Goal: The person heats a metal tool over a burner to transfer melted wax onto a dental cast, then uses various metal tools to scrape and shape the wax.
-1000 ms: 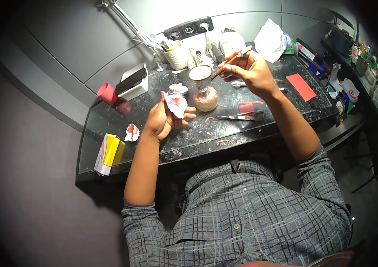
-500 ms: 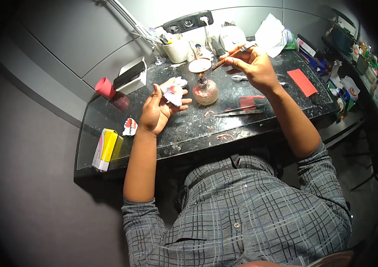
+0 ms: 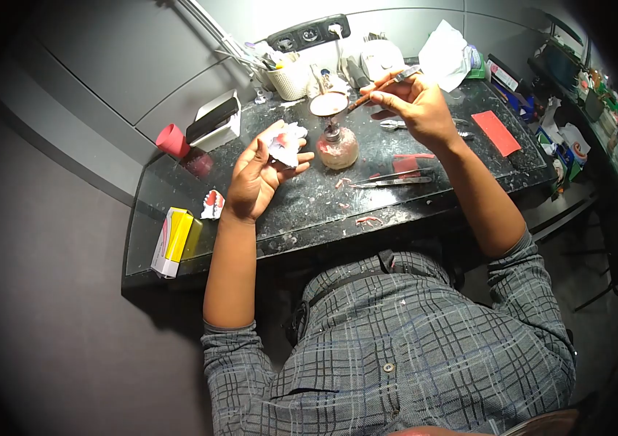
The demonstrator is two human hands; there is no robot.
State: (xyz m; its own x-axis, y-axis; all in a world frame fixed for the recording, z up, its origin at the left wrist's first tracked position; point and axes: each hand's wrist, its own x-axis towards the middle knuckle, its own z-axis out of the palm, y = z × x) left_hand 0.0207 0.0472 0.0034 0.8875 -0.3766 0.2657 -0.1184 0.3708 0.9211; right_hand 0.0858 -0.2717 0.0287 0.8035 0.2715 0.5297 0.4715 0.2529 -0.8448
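Note:
My left hand [image 3: 252, 178] holds a white plaster dental cast [image 3: 283, 145] with a pink patch, the thumb against its near side. Pinched in my raised right hand [image 3: 419, 112] is a slim brown-handled wax knife [image 3: 376, 92]. Its lower end points down to the left, close to the spirit burner [image 3: 338, 150]; whether it touches anything is too small to tell. A pale round disc [image 3: 329, 104] sits above the burner's neck. Below my right hand lie tweezers [image 3: 392, 180] beside pieces of red wax [image 3: 412, 166].
A red wax sheet [image 3: 496, 133] lies at the right. To the left are a second cast with red wax [image 3: 213, 204], a yellow-and-white box [image 3: 172, 242] and a pink cup [image 3: 171, 140]. Behind the burner stand a tool holder [image 3: 288, 81] and a socket strip [image 3: 309, 34].
The cast in my left hand has turned slightly, showing more of its top. The orange flame seen under the disc earlier is hard to make out now. My right hand has barely moved.

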